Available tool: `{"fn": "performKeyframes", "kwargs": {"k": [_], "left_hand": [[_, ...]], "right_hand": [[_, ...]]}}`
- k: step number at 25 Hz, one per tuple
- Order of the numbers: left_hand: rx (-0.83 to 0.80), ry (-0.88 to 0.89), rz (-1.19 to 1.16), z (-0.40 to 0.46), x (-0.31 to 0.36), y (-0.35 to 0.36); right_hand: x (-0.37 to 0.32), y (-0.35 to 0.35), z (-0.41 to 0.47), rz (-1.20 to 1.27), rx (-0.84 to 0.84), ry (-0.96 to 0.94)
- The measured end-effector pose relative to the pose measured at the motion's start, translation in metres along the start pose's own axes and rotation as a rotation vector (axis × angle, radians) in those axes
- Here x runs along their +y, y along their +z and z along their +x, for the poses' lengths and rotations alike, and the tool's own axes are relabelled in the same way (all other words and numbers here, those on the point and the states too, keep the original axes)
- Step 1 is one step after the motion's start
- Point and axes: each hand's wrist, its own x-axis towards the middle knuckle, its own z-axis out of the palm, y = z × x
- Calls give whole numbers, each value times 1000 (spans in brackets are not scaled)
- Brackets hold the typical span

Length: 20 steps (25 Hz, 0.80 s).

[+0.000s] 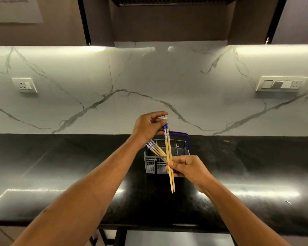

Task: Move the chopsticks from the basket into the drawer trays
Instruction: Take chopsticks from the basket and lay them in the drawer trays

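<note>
At the near edge of the black surface (60, 174), low in the view, there is a dark opening. It may be the drawer, but no trays can be seen.

A little farther in, the right hand (187, 168) has its grip curled round the lower part of two chopsticks (169, 157). They stand almost straight up, with their plain wood tips pointing down below the hand.

Just behind that hand sits the grey basket (154, 164) on the surface. It has a purple handle (185, 139) at the back. More chopsticks (156, 148) lean inside it, tilted to the left, with their blue and white ends up.

Farther and higher, the left hand (148, 127) pinches the blue and white top of the same two chopsticks. So both hands hold this pair, above the basket and clear of it.

This looks like the lifting-out step. Next, the pair needs to go down toward the drawer and be laid flat in a tray. One hand may be enough to carry them. The rest in the basket are left to move.

Farthest back is the white marble wall (149, 77).
</note>
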Motion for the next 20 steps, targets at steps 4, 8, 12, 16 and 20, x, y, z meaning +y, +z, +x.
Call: {"fn": "performKeyframes", "kwargs": {"k": [4, 8, 12, 16, 20], "left_hand": [[-10, -43, -1, -13, -18, 11], [-8, -91, -58, -29, -32, 20], [-33, -144, -69, -50, -49, 33], [-65, -202, -95, -73, -71, 50], [-65, -263, -166, -101, -100, 65]], "right_hand": [[24, -3, -8, -29, -6, 50], [38, -4, -20, -35, -10, 100], [50, -6, -33, -13, 28, 123], [63, -9, -47, -24, 52, 184], [91, -12, -67, -36, 46, 278]]}}
